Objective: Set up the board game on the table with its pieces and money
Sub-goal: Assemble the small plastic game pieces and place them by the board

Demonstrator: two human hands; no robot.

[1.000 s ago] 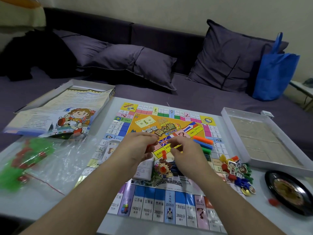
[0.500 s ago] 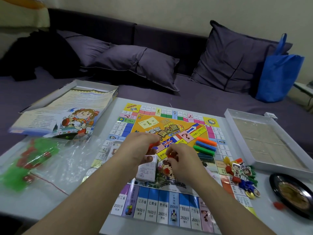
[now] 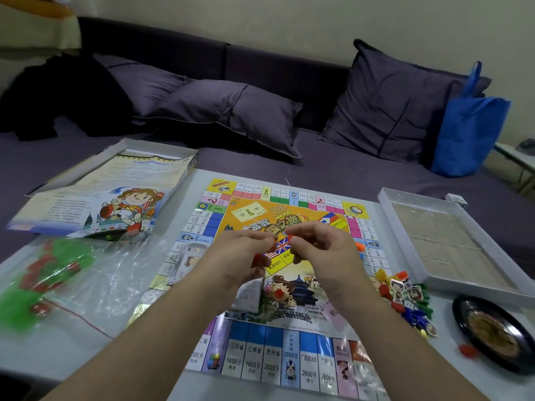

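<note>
Holding a small red piece (image 3: 285, 238) over the middle of the game board (image 3: 252, 357), the left hand (image 3: 243, 260) and right hand (image 3: 321, 253) each pinch it with curled fingers, probably to separate or fit it. The board lies flat on the table (image 3: 58, 351), its near edge printed "1400", "2800", "CHANCE"; "Uncle Wang" is readable at centre. Loose tokens (image 3: 405, 296) wait by the right edge.

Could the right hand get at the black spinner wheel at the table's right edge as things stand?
Probably yes, once freed: the right hand is pinching a small red piece over the board. The black spinner wheel lies uncovered on that side, only the low pile of tokens between.
</note>
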